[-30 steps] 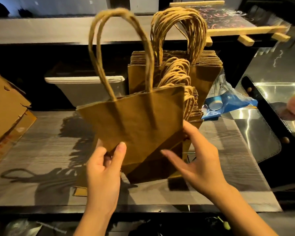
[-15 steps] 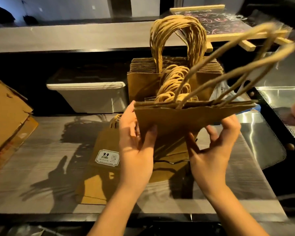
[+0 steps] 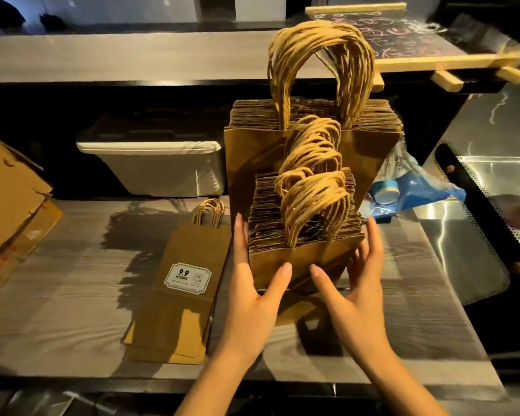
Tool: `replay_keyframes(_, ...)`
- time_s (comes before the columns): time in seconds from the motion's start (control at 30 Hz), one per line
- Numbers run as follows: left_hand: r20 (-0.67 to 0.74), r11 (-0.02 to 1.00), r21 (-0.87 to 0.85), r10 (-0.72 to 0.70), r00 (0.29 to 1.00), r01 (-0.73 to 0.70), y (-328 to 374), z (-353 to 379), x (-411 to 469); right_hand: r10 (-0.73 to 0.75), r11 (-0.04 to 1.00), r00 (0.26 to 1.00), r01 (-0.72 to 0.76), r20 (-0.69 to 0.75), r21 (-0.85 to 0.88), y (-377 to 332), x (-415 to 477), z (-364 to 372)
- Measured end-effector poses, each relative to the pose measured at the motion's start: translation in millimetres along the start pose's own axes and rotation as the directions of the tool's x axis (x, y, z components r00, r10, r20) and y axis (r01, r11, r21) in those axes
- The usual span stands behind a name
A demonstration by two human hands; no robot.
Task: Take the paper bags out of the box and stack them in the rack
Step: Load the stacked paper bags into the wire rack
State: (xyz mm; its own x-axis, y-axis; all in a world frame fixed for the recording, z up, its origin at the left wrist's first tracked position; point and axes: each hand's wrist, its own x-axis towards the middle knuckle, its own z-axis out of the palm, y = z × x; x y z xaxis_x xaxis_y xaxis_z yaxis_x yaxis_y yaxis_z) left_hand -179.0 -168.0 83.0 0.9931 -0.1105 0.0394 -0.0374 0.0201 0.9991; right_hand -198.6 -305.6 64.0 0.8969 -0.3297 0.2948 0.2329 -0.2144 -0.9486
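Observation:
A stack of small brown paper bags (image 3: 300, 235) stands upright on the grey wood-grain shelf (image 3: 72, 295), its twisted handles bunched on top. My left hand (image 3: 252, 283) presses its left side with straight fingers, thumb on the front bag. On the right side, my right hand (image 3: 354, 283) presses the same way. Directly behind stands a taller stack of larger brown bags (image 3: 261, 151) with high handles. A few more bags (image 3: 180, 310) lie flat to the left, the top one carrying a white "9.9" label.
A torn cardboard box (image 3: 9, 187) sits at the left edge. At the back of the shelf is a white bin (image 3: 153, 172). A blue plastic packet (image 3: 409, 190) lies right of the bags, beside a steel surface (image 3: 493, 175). Overhead to the right is a wood-framed chalkboard (image 3: 403, 40).
The bag I held up in both hands has come down onto the front of the small stack. My hands have let go and now flank the stack.

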Motion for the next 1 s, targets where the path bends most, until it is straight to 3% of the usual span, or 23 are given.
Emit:
replay_keyframes(0.2, 0.119, 0.999, 0.01, -0.044, 0.992, 0.043, 9.8, -12.8, 12.3, 0.052, 0.998, 0.992, -0.048, 0.119, -0.036, -9.8, 6.1, -2.0)
replay_keyframes(0.3, 0.178, 0.996, 0.022, -0.084, 0.98, 0.081, 9.2, -21.0, 13.7, 0.033, 0.999, 0.998, -0.034, 0.05, 0.029, -19.7, 1.1, 0.0)
replay_keyframes(0.4, 0.206, 0.992, 0.052, -0.125, 0.971, 0.117, 4.0, -29.1, 9.4, -0.183, 0.983, 0.981, 0.181, -0.06, -0.025, -34.4, -9.7, 5.2)
replay_keyframes(0.5, 0.155, 0.98, 0.072, -0.195, 0.969, 0.185, -12.6, -52.2, 6.2, -0.451, 0.876, 0.89, 0.456, 0.07, -0.159, -44.7, -21.2, 15.5)
replay_keyframes(0.57, 0.058, 0.961, 0.082, -0.27, 0.961, 0.265, -29.8, -69.3, 6.7, -0.476, 0.849, 0.856, 0.507, 0.202, -0.15, -49.4, -27.1, 23.8)
replay_keyframes(0.7, -0.226, 0.888, 0.009, -0.447, 0.866, 0.46, -64.2, -109.5, -1.1, -0.27, 0.925, 0.8, 0.37, 0.536, -0.085, -45.9, -35.4, 51.7)
replay_keyframes(0.8, -0.382, 0.76, 0.287, -0.467, 0.797, 0.583, -83.3, -139.6, -18.0, -0.045, 0.966, 0.662, 0.219, 0.748, -0.136, -27.6, -41.2, 74.6)
replay_keyframes(0.87, -0.421, 0.649, 0.413, -0.486, 0.766, 0.639, -94.0, -155.7, -28.0, 0.086, 0.975, 0.606, 0.114, 0.79, -0.193, -7.4, -48.3, 91.0)
replay_keyframes(1.0, -0.401, 0.614, 0.451, -0.509, 0.761, 0.648, -106.8, -169.8, -43.3, 0.371, 0.928, 0.584, -0.257, 0.722, -0.269, 27.3, -59.3, 120.5)
